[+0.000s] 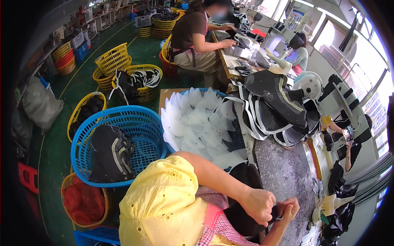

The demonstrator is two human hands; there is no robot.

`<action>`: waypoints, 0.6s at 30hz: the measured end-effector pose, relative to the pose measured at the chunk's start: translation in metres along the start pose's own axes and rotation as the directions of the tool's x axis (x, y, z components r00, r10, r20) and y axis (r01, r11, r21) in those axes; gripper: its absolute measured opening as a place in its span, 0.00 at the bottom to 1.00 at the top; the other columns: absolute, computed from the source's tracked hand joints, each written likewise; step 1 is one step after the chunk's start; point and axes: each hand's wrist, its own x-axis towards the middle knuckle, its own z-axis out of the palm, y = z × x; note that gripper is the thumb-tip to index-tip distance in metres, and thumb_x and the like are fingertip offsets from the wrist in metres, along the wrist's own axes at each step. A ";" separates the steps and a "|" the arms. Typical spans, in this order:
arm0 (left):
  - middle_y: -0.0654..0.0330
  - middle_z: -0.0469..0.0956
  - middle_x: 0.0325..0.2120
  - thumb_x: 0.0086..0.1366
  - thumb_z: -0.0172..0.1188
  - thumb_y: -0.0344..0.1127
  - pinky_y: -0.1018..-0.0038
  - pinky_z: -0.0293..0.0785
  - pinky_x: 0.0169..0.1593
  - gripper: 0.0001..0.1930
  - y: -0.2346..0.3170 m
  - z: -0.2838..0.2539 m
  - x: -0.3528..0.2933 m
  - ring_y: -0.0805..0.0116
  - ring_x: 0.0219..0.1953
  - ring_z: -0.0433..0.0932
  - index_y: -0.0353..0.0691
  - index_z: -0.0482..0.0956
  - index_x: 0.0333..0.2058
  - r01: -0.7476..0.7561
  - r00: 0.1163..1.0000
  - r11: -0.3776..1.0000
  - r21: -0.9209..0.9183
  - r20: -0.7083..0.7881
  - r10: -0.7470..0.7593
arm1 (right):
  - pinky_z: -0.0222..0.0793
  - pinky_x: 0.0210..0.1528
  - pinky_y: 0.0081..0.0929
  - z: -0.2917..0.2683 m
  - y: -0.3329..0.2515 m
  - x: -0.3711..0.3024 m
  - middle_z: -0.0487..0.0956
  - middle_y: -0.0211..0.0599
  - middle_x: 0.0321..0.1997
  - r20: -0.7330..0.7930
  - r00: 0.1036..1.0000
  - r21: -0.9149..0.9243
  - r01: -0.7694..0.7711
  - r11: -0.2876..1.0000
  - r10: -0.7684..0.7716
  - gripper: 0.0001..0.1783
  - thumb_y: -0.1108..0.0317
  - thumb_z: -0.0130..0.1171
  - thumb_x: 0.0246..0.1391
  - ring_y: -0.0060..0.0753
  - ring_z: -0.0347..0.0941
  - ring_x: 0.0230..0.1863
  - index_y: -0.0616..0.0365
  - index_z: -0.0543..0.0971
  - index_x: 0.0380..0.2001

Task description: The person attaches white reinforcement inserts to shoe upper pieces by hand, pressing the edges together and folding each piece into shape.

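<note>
My left hand (258, 203) and my right hand (289, 209) meet over the near edge of a grey work table (287, 172). Both are closed on a black piece of shoe material (242, 213) that hangs down in front of me. The fingers pinch its edge between the two hands; what exactly sits between the fingertips is too small to tell. My yellow sleeve (160, 201) covers the left shoulder.
A pile of black-and-white shoe uppers (279, 106) lies on the table's far end. Left of it stand a blue basket of white pieces (197, 119) and a blue basket (123, 119) holding black pieces. Yellow baskets (113, 57) stand on the green floor. A seated co-worker (193, 37) works at a far table.
</note>
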 end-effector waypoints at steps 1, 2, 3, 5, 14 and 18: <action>0.66 0.66 0.08 0.54 0.55 0.48 0.72 0.60 0.22 0.19 0.002 -0.003 0.000 0.67 0.14 0.69 0.44 0.63 0.12 -0.003 1.000 1.000 0.001 -0.002 0.003 | 0.42 0.12 0.15 0.001 0.002 -0.003 0.59 0.22 0.08 0.000 1.000 -0.003 0.002 1.000 -0.002 0.24 0.48 0.54 0.50 0.12 0.49 0.08 0.62 0.68 0.21; 0.66 0.67 0.09 0.51 0.55 0.52 0.71 0.61 0.24 0.20 0.003 -0.007 0.000 0.66 0.16 0.70 0.44 0.65 0.14 0.059 0.988 0.998 -0.018 0.144 -0.056 | 0.43 0.13 0.16 0.003 0.003 -0.006 0.58 0.21 0.07 0.021 0.998 0.076 -0.056 0.996 0.054 0.24 0.48 0.55 0.49 0.13 0.48 0.07 0.62 0.68 0.21; 0.66 0.68 0.10 0.49 0.56 0.55 0.71 0.62 0.26 0.21 0.003 -0.013 0.002 0.66 0.18 0.71 0.43 0.66 0.15 0.121 0.951 0.992 -0.026 0.288 -0.108 | 0.43 0.13 0.17 0.004 0.006 -0.009 0.57 0.21 0.06 0.046 0.993 0.154 -0.113 0.982 0.107 0.24 0.48 0.55 0.49 0.13 0.47 0.07 0.62 0.68 0.21; 0.65 0.74 0.21 0.40 0.59 0.61 0.69 0.64 0.34 0.26 -0.006 -0.039 0.002 0.63 0.29 0.74 0.44 0.70 0.27 0.223 0.859 0.974 -0.029 0.478 -0.182 | 0.41 0.12 0.18 -0.007 0.008 -0.016 0.53 0.19 0.06 0.091 0.995 0.175 -0.055 0.983 0.040 0.20 0.52 0.50 0.54 0.13 0.44 0.06 0.60 0.65 0.25; 0.54 0.75 0.24 0.40 0.65 0.45 0.60 0.68 0.35 0.19 -0.041 -0.053 -0.022 0.53 0.33 0.74 0.39 0.72 0.27 0.629 0.635 0.777 0.011 0.569 -0.522 | 0.61 0.25 0.24 -0.058 -0.008 -0.029 0.70 0.31 0.20 -0.319 0.929 -0.770 -0.138 0.623 -0.189 0.19 0.57 0.58 0.48 0.28 0.66 0.21 0.65 0.72 0.33; 0.54 0.76 0.25 0.38 0.66 0.42 0.61 0.70 0.36 0.18 -0.038 -0.037 0.019 0.51 0.33 0.75 0.42 0.75 0.28 0.565 0.626 0.823 0.051 0.623 -0.469 | 0.65 0.34 0.28 0.023 -0.053 -0.005 0.74 0.39 0.26 0.093 0.969 -0.986 0.122 0.115 -0.231 0.22 0.62 0.64 0.37 0.39 0.71 0.30 0.64 0.73 0.36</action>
